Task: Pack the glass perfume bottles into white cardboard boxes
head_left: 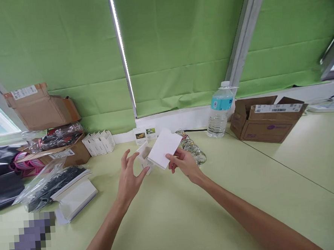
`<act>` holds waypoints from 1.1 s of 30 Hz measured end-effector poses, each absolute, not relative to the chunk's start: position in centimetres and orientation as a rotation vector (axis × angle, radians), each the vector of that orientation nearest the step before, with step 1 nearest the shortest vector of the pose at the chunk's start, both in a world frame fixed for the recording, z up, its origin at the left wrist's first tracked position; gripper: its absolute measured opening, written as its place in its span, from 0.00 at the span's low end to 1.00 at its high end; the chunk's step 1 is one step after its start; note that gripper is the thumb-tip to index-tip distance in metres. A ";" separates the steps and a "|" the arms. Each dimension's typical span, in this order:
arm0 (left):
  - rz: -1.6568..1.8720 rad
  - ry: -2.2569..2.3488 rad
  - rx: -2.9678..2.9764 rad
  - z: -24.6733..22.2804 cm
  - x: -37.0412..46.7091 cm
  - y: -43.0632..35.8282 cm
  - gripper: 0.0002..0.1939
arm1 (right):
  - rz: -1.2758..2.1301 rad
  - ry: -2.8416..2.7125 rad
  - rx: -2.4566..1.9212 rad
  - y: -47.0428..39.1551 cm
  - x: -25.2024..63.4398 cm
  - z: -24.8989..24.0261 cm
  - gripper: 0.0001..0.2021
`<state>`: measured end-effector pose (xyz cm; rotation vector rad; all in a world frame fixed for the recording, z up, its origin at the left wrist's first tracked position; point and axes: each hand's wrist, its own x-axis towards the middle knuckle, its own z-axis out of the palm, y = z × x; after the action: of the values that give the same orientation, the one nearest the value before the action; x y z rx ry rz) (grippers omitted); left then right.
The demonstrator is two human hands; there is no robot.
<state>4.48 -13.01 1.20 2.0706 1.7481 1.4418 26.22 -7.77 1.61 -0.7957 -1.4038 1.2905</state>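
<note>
A blank white card stack (165,147) is pinched in my right hand (185,163), thumb on top and fingers beneath. Just left of it, my left hand (129,176) is raised with thumb and fingers spread, holding nothing. Between the hands a small open white box (144,156) stands on the table, partly behind the cards. Two small white boxes with pictures, one with a yellow picture (140,136) and one with a green picture (150,132), stand against the wall. Behind my right hand lies a pile of shiny packets (195,149).
A water bottle (220,110) and an open cardboard box (264,124) stand at the back right. At left are several small white boxes (98,143), stacked cartons (41,110), a plastic-wrapped dark item (53,186) and white folded card (76,198) on the green table (167,223).
</note>
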 end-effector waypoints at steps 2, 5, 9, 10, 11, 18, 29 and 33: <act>1.429 1.737 2.045 0.7 5.1 -11.6 0.24 | 1.266 -1.370 -0.780 -7.2 26.6 2.1 0.21; 1.481 1.703 1.870 -0.3 5.9 -9.9 0.26 | 1.260 -1.345 -0.757 -6.7 26.5 2.7 0.21; 1.508 1.428 1.666 -0.9 6.4 -9.4 0.25 | 1.279 -1.409 -0.691 -6.6 25.5 3.4 0.21; 1.482 1.330 1.658 -0.8 6.4 -9.6 0.25 | 1.286 -1.440 -0.672 -6.7 25.3 3.6 0.20; 1.452 1.242 1.656 -0.7 6.4 -9.9 0.24 | 1.295 -1.472 -0.653 -6.9 25.1 3.8 0.20; 1.217 1.019 1.568 0.2 6.2 -11.3 0.21 | 1.199 -1.691 -0.730 -7.6 25.2 4.4 0.19; 1.213 0.973 1.530 0.7 6.3 -11.7 0.23 | 1.019 -1.988 -0.848 -6.1 28.0 6.0 0.20; 1.224 0.980 1.524 0.4 6.3 -11.7 0.21 | 1.052 -2.043 -0.856 -5.9 28.6 6.2 0.22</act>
<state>6.28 -11.66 0.42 1.5242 0.9795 1.2241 28.60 -5.87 6.18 -0.8560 -2.0430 1.0519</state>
